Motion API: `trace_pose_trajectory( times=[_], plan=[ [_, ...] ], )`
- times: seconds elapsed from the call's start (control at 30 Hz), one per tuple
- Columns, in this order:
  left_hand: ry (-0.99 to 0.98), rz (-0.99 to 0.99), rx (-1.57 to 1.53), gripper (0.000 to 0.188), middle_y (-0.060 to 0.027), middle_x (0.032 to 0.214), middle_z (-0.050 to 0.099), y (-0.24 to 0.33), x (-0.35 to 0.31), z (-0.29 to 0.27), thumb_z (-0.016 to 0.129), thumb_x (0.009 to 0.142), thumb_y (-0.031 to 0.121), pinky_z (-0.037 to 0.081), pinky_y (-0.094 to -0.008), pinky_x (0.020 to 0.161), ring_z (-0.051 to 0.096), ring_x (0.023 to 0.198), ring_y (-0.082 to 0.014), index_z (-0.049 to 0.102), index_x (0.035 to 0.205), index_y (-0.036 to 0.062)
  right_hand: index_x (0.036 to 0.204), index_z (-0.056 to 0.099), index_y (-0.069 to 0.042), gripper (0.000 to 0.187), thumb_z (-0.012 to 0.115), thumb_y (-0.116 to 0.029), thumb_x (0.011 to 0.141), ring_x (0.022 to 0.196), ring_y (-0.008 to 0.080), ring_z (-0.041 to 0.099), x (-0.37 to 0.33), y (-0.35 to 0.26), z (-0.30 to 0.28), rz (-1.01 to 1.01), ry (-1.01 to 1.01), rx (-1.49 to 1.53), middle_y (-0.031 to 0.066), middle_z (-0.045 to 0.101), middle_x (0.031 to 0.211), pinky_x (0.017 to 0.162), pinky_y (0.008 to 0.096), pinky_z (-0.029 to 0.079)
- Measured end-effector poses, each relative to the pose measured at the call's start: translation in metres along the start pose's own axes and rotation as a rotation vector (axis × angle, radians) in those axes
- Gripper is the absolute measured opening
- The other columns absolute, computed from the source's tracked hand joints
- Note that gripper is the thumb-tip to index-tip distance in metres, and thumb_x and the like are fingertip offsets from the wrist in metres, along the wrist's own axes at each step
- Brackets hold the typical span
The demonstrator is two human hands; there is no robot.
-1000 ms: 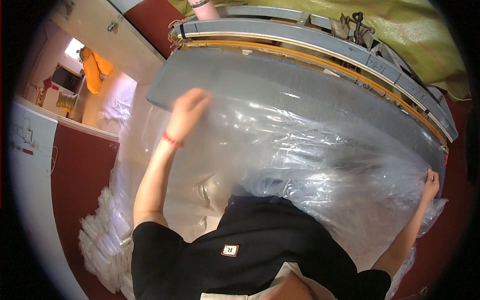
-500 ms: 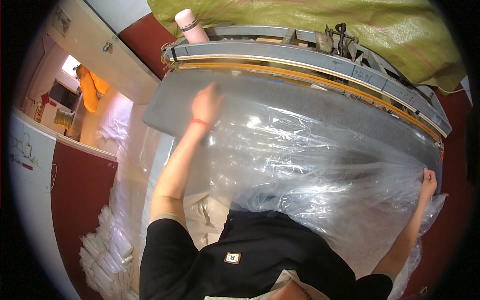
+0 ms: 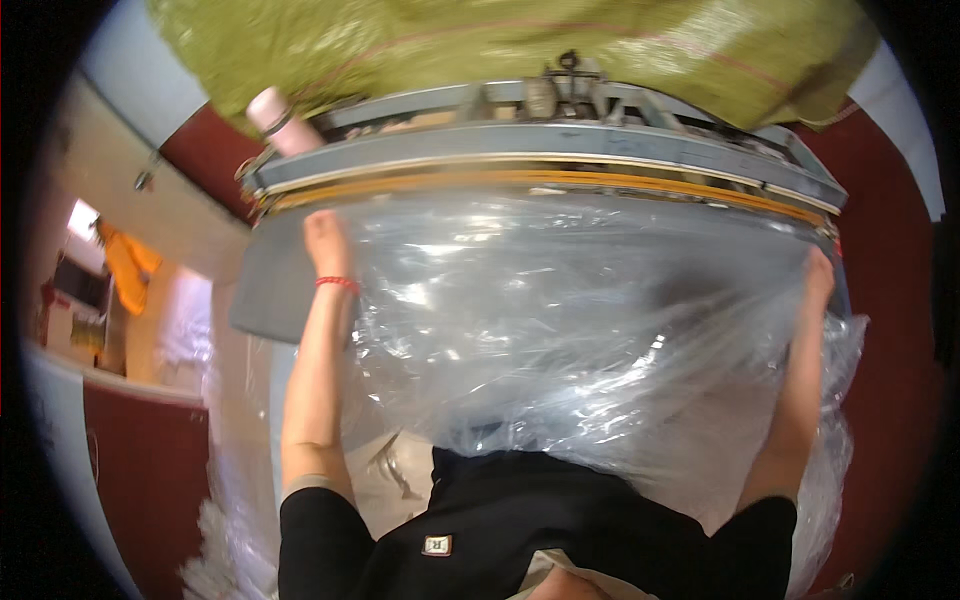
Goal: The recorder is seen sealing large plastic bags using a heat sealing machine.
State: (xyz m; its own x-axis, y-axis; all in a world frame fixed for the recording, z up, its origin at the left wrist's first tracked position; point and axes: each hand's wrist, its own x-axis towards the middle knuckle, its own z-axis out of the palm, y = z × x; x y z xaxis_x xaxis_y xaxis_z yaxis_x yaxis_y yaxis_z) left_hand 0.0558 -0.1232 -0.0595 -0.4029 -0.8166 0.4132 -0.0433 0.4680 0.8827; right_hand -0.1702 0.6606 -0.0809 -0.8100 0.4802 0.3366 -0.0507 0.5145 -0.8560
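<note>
A wide sheet of clear plastic film (image 3: 520, 320) is stretched across a grey padded board (image 3: 275, 285) and hangs down in front of my body. My left hand (image 3: 326, 242), with a red cord at the wrist, is closed on the film's left edge over the board. At the far right, my right hand (image 3: 819, 280) is closed on the film's other side, near the board's right end. Some blur softens the fingers of both hands. Loose crumpled film hangs below my right forearm.
Just beyond the board runs a long grey metal frame (image 3: 560, 140) with an orange strip (image 3: 480, 180) along it. A pink bottle (image 3: 284, 122) stands at its left end, a metal clamp (image 3: 570, 85) near its middle. Bunched plastic (image 3: 215, 550) lies lower left. A green woven sheet (image 3: 520, 35) hangs behind.
My left hand has moved to the film's left edge, and the film now lies straighter and farther up the board. My right hand has moved up toward the metal frame. The view has turned.
</note>
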Motion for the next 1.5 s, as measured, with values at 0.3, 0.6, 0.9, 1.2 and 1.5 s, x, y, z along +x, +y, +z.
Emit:
trace_pose_trajectory(
  times=[0.3, 0.6, 0.9, 1.2, 1.5],
  plan=[
    [0.099, 0.103, -0.036, 0.016, 0.0006, 0.062, 0.048, -0.033, 0.055, 0.029, 0.049, 0.084, 0.018, 0.035, -0.0216, 0.048, 0.041, 0.053, -0.0069, 0.05, 0.075, 0.0056, 0.08, 0.056, -0.001, 0.02, 0.059, -0.02, 0.081, 0.067, 0.0064, 0.047, 0.012, -0.033, 0.1, -0.166, 0.004, 0.26, -0.0001, 0.056, 0.072, 0.063, 0.0205, 0.039],
    [0.142, -0.123, -0.122, 0.011, -0.0024, 0.065, 0.048, -0.006, 0.05, 0.028, 0.05, 0.079, 0.013, 0.038, -0.0228, 0.046, 0.045, 0.052, -0.0091, 0.045, 0.076, 0.0037, 0.08, 0.05, -0.004, 0.018, 0.06, -0.019, 0.077, 0.058, 0.0084, 0.048, 0.004, -0.052, 0.095, -0.085, 0.15, 0.231, 0.0013, 0.053, 0.066, 0.055, 0.0222, 0.04],
    [0.23, -0.127, -0.086, 0.01, -0.0081, 0.072, 0.051, -0.023, 0.06, 0.023, 0.042, 0.078, 0.01, 0.046, -0.028, 0.051, 0.052, 0.056, -0.0155, 0.042, 0.082, 0.0003, 0.095, 0.047, -0.003, 0.021, 0.053, -0.017, 0.081, 0.061, 0.0132, 0.053, -0.017, -0.082, 0.081, 0.053, 0.124, 0.364, 0.0076, 0.055, 0.074, 0.053, 0.0267, 0.043],
    [-0.317, 0.054, -0.346, 0.005, 0.0044, 0.067, 0.043, 0.067, 0.005, -0.05, 0.05, 0.082, 0.011, 0.034, -0.0175, 0.05, 0.039, 0.057, -0.0026, 0.046, 0.085, 0.0113, 0.07, 0.051, -0.002, 0.016, 0.058, -0.013, 0.079, 0.051, 0.0124, 0.044, -0.135, -0.121, -0.056, -0.463, -0.143, -0.299, 0.0065, 0.048, 0.057, 0.049, 0.0272, 0.038],
    [0.038, -0.202, -0.094, 0.03, -0.0011, 0.087, 0.05, -0.019, 0.01, -0.115, 0.05, 0.085, 0.021, 0.038, -0.0205, 0.065, 0.046, 0.074, -0.0085, 0.046, 0.108, 0.0029, 0.114, 0.039, 0.002, 0.061, 0.068, -0.022, 0.066, 0.105, 0.0316, 0.046, -0.3, -0.057, -0.024, -0.202, -1.426, -0.371, 0.0198, 0.048, 0.112, 0.088, 0.0372, 0.036]
  ],
)
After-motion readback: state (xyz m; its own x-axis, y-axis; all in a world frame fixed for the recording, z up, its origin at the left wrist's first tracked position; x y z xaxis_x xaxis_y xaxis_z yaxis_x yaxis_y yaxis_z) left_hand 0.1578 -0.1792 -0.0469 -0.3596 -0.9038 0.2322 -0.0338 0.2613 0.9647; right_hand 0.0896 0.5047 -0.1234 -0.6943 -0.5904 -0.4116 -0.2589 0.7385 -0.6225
